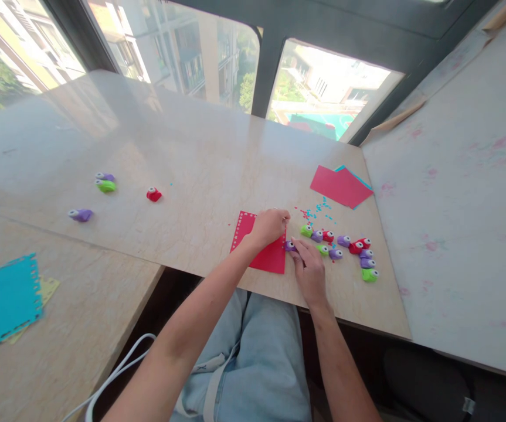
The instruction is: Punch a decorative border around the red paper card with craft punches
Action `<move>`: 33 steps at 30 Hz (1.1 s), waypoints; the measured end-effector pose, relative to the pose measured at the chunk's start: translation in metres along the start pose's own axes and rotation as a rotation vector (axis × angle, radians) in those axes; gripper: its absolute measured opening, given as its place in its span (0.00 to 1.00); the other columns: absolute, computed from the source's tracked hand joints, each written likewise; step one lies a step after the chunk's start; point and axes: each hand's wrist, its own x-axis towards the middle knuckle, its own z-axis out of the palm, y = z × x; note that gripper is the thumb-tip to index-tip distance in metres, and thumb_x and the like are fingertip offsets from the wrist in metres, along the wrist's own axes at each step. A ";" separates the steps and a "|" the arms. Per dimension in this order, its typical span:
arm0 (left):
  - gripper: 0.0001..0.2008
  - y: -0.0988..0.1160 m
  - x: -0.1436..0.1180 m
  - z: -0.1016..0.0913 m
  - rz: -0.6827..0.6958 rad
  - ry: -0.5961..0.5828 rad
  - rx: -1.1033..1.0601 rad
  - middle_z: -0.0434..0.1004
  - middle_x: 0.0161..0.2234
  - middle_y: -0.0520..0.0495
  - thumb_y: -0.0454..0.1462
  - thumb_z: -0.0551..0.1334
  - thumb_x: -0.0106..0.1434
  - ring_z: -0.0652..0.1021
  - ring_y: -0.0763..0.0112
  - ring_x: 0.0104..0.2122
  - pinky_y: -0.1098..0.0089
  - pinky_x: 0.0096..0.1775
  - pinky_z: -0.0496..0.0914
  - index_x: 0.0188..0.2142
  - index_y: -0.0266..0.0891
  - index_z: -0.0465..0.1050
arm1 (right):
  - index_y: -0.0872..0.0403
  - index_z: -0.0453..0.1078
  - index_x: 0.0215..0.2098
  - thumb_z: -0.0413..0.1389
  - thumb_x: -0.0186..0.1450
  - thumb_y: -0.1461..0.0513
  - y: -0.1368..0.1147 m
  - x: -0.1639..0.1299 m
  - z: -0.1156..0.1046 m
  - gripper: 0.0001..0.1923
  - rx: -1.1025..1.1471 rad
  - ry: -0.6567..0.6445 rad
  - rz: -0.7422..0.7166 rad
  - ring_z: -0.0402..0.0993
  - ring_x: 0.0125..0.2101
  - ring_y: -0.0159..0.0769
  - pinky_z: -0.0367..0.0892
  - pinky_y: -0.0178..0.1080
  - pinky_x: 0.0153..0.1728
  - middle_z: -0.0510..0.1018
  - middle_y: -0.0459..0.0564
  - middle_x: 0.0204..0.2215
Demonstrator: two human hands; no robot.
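Note:
A sheet of red paper [268, 258] lies in front of me, with small shapes punched along its left and top edges and part of its right edge. Over its upper right corner is my left hand [271, 225], fingers curled in at the edge; the fingertips are partly hidden. My right hand [311, 269] grips a small purple craft punch [290, 246] set at the paper's right edge. Close by on the right stand several more punches, among them a green punch [306, 230], a red punch [328, 236] and a purple punch [336, 254].
Blue and red paper bits [318, 209] are scattered beyond the punches. Spare red sheets [340, 186] lie at the back right. Far left are a red punch [153, 194], a few others, and a blue punched sheet [4, 305] over a yellow one. A patterned wall [455, 193] borders the right.

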 end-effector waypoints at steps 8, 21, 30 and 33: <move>0.14 0.006 -0.013 -0.002 0.144 0.298 0.050 0.78 0.45 0.42 0.36 0.52 0.71 0.73 0.64 0.48 0.64 0.53 0.65 0.44 0.40 0.77 | 0.50 0.73 0.55 0.48 0.72 0.62 -0.002 0.001 -0.001 0.18 0.008 -0.013 0.008 0.72 0.48 0.43 0.69 0.50 0.51 0.78 0.55 0.46; 0.27 0.012 -0.135 -0.013 0.040 0.163 0.139 0.67 0.60 0.35 0.46 0.65 0.61 0.63 0.51 0.63 0.52 0.62 0.60 0.57 0.37 0.68 | 0.53 0.73 0.54 0.49 0.72 0.58 -0.001 0.000 0.000 0.17 -0.010 -0.011 0.005 0.72 0.48 0.44 0.68 0.50 0.51 0.78 0.57 0.46; 0.17 0.025 -0.126 -0.008 0.028 0.064 0.347 0.73 0.54 0.35 0.42 0.65 0.59 0.70 0.48 0.56 0.52 0.53 0.65 0.46 0.38 0.73 | 0.51 0.74 0.53 0.50 0.72 0.58 -0.002 -0.001 -0.001 0.16 -0.004 -0.006 0.018 0.72 0.47 0.45 0.68 0.52 0.51 0.78 0.56 0.45; 0.12 0.026 -0.121 -0.010 0.022 0.053 0.361 0.75 0.48 0.37 0.39 0.64 0.59 0.72 0.50 0.51 0.53 0.48 0.67 0.43 0.38 0.73 | 0.51 0.74 0.53 0.49 0.71 0.58 -0.001 -0.001 0.000 0.16 0.008 -0.005 0.028 0.72 0.47 0.45 0.68 0.52 0.51 0.78 0.56 0.45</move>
